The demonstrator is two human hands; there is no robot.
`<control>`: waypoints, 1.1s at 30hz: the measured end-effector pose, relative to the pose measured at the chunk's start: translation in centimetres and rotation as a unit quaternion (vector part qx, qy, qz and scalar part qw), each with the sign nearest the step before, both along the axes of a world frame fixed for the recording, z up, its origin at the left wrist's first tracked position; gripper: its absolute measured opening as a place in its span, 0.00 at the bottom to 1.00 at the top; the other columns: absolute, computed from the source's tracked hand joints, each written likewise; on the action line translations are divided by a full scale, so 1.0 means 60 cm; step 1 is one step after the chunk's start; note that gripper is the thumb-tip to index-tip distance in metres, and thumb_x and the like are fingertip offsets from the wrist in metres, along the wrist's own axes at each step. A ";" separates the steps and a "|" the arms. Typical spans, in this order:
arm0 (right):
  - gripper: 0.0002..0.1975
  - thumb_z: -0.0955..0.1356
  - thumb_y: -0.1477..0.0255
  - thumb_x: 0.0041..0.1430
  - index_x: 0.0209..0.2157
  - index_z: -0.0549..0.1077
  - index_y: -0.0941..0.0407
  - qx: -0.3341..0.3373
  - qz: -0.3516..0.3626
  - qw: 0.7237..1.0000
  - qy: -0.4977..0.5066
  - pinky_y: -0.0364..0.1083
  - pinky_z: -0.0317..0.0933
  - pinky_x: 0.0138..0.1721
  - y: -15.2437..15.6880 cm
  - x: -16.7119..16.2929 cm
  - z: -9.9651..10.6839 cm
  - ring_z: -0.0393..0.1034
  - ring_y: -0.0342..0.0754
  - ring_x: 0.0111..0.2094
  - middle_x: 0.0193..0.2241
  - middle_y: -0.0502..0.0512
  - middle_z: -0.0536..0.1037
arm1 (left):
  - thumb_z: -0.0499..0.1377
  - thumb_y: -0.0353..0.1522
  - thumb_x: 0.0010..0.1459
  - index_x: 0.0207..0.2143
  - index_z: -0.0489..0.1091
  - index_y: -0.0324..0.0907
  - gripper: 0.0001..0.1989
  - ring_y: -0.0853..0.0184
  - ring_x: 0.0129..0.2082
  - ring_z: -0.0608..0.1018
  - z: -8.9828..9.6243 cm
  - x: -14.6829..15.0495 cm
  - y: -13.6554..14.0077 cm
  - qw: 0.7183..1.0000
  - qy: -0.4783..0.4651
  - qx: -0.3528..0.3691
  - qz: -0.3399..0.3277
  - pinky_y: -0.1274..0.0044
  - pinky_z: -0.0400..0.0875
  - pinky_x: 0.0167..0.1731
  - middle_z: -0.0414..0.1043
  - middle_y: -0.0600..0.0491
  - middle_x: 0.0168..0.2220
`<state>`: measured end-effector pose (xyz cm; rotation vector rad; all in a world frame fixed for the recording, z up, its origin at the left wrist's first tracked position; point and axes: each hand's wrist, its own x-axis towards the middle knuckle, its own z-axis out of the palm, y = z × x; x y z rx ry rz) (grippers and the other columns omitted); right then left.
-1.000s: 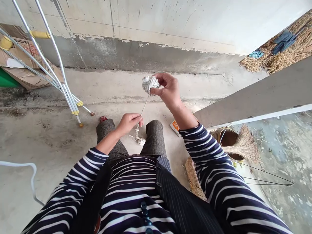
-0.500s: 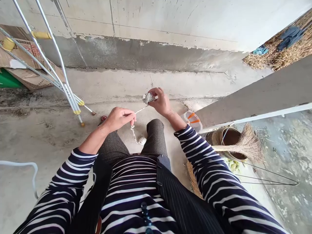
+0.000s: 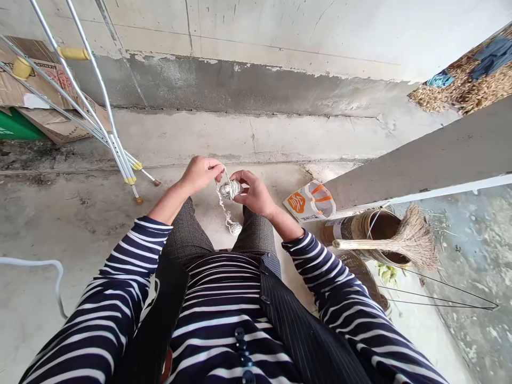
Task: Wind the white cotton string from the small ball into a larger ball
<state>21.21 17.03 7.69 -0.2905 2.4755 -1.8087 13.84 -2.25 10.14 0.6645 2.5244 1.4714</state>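
Note:
My right hand (image 3: 256, 195) grips a small ball of whitish yarn (image 3: 230, 189) by its right side, above the gap between my knees. Pinched in my left hand (image 3: 202, 175), just up and left of that ball, is the yarn strand (image 3: 224, 169). The strand runs from the fingers to the ball. A kinked length of the same yarn (image 3: 222, 205) hangs below my left fingers. It leads down to a second whitish ball (image 3: 235, 229) beside my right thigh; what supports that one I cannot tell.
Metal crutches (image 3: 108, 133) with yellow grips lean at the left before cardboard boxes (image 3: 40, 80). On the right are a printed carton (image 3: 310, 202), a bucket (image 3: 366, 224) and a straw broom (image 3: 412, 240) lying across it. A plastered wall (image 3: 256, 85) runs ahead.
The right hand has come down and left with its yarn ball, and my left hand has risen slightly. They are closer together, and the strand between them is shorter. The view has shifted slightly.

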 end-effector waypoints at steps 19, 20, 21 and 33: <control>0.29 0.80 0.68 0.33 0.41 0.76 0.55 -0.296 -0.190 0.923 -0.156 0.46 0.69 0.39 -0.008 0.049 -0.082 0.74 0.47 0.33 0.32 0.49 0.81 | 0.57 0.39 0.59 0.19 0.72 0.41 0.18 0.65 0.28 0.78 -0.102 0.110 0.005 0.986 -0.164 -0.024 -0.029 0.76 0.68 0.36 0.78 0.52 0.23; 0.29 0.80 0.67 0.32 0.41 0.76 0.55 -0.291 -0.204 0.922 -0.156 0.45 0.69 0.37 -0.003 0.046 -0.086 0.74 0.46 0.32 0.32 0.49 0.81 | 0.57 0.39 0.59 0.18 0.72 0.42 0.18 0.65 0.28 0.78 -0.100 0.115 0.004 0.985 -0.165 -0.027 -0.039 0.76 0.69 0.36 0.78 0.52 0.23; 0.29 0.80 0.67 0.32 0.41 0.76 0.55 -0.283 -0.217 0.922 -0.150 0.45 0.69 0.37 0.003 0.043 -0.090 0.74 0.46 0.31 0.32 0.49 0.81 | 0.57 0.38 0.59 0.18 0.71 0.42 0.18 0.65 0.28 0.78 -0.098 0.121 0.004 0.985 -0.164 -0.030 -0.052 0.77 0.69 0.35 0.78 0.53 0.23; 0.24 0.78 0.67 0.38 0.41 0.77 0.56 -0.299 -0.267 0.913 -0.079 0.47 0.72 0.39 0.030 0.024 -0.048 0.75 0.47 0.35 0.36 0.52 0.82 | 0.56 0.41 0.62 0.23 0.74 0.41 0.19 0.64 0.33 0.80 -0.083 0.119 -0.018 0.972 -0.197 0.006 -0.130 0.77 0.70 0.39 0.79 0.50 0.28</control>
